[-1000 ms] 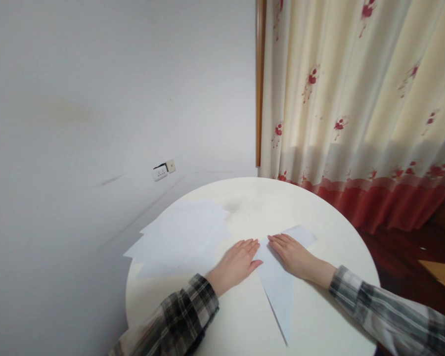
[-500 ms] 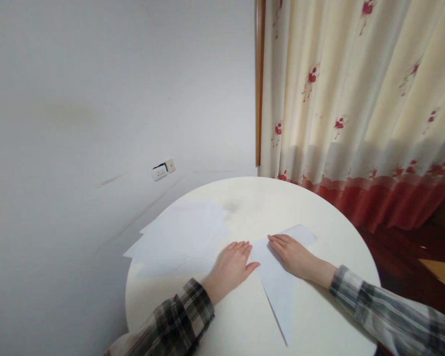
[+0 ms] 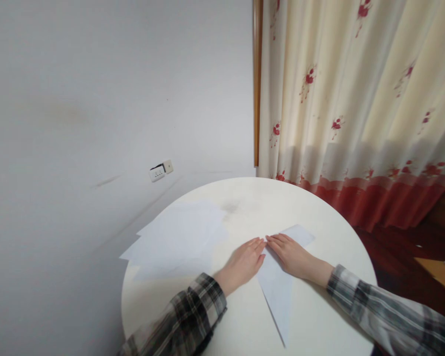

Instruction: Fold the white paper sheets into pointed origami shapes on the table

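A folded sheet of white paper lies on the round white table, one long point toward me and another corner reaching to the upper right. My left hand rests flat on the paper's left edge, fingers stretched out. Pressing on its upper part is my right hand, also flat with the fingers extended. The fingertips of both hands nearly meet at the paper's upper left. Part of the paper is hidden under my hands.
Several loose sheets of white paper lie spread on the left of the table, some jutting past its edge. A wall with a power socket stands behind on the left. A flowered curtain hangs at the back right.
My left hand has slid right and slightly up along the paper, coming close to my right hand. My right hand stays in nearly the same place on the paper.
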`<state>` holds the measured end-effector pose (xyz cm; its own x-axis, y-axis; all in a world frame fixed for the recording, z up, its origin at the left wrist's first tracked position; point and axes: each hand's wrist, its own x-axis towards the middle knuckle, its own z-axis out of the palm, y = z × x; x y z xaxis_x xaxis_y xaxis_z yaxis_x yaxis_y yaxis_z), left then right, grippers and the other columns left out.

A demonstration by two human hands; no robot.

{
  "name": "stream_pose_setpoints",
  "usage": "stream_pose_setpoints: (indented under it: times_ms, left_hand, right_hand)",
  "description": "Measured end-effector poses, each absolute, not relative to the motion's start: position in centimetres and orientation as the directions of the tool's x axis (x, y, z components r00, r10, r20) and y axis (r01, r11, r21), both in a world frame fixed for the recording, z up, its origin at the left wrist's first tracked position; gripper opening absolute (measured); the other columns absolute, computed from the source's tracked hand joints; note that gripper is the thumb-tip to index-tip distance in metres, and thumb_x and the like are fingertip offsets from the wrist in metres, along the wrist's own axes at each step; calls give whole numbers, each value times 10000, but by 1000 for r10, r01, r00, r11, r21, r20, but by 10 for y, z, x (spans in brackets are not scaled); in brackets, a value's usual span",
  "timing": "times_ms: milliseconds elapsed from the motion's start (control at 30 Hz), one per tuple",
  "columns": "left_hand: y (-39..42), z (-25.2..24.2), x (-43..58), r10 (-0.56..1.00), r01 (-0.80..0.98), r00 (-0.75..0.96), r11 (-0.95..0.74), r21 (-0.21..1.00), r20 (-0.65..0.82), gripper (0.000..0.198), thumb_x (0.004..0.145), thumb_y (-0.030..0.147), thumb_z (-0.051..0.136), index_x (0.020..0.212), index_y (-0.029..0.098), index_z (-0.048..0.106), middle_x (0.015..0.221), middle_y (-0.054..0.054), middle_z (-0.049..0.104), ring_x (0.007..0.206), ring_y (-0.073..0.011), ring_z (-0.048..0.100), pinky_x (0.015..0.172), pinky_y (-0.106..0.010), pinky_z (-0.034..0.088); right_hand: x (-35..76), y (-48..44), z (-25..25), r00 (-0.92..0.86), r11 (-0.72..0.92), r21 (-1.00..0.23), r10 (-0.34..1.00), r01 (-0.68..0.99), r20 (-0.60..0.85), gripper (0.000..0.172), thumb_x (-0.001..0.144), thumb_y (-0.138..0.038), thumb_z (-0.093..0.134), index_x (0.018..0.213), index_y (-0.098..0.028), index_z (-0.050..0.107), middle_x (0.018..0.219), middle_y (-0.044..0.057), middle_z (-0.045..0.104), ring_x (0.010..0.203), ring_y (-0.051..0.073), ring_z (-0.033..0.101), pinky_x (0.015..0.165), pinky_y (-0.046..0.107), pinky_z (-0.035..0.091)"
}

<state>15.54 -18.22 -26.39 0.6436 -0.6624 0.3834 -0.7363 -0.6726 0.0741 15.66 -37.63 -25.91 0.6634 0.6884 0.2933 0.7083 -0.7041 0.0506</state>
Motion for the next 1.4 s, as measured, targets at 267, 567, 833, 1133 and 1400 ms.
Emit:
stream_pose_setpoints:
  times_ms: [267,567,833,1133,1400]
  left_hand:
    - [-185,-266,160,-705,-755,617,-656,9,350,350,854,199,356,1155,78,488,1207,-108,517,1138,-170,446,995,-283,329]
    - [-185,-271,162,-699,-749,616,-663,-4,363,341,839,203,386,1147,98,489,1205,-96,520,1132,-161,449,988,-269,332]
    - [-185,-271,162,-694,-744,623,-668,1,362,341,840,203,375,1150,111,482,1204,-91,522,1134,-161,449,981,-272,336]
    - [-177,-260,157,-738,-768,639,-627,129,218,668,793,576,391,1267,106,367,1334,-139,360,1242,-214,307,1027,-320,235]
    - [-176,-248,150,-735,-750,662,-645,148,147,625,736,436,506,1260,126,367,1337,-136,355,1238,-239,304,1013,-351,244]
  right_hand:
    - [153,-386,-261,726,-785,90,605,613,326,382,829,-192,366,1182,-92,471,1230,146,484,1140,230,416,985,429,275]
    - [158,-409,-267,788,-863,147,501,482,357,576,847,-503,324,1180,-58,476,1209,175,496,1137,261,423,986,442,260]
    - [166,-432,-271,833,-907,155,422,393,358,680,826,-584,278,1182,-41,476,1207,197,490,1133,281,429,975,446,273]
    - [171,-454,-261,875,-891,18,449,454,181,798,749,-659,360,1271,-56,388,1318,202,357,1212,308,327,996,452,267]
    - [175,-476,-246,789,-791,-166,520,589,326,576,791,-408,476,1285,-149,336,1266,134,433,1154,234,411,967,397,349]
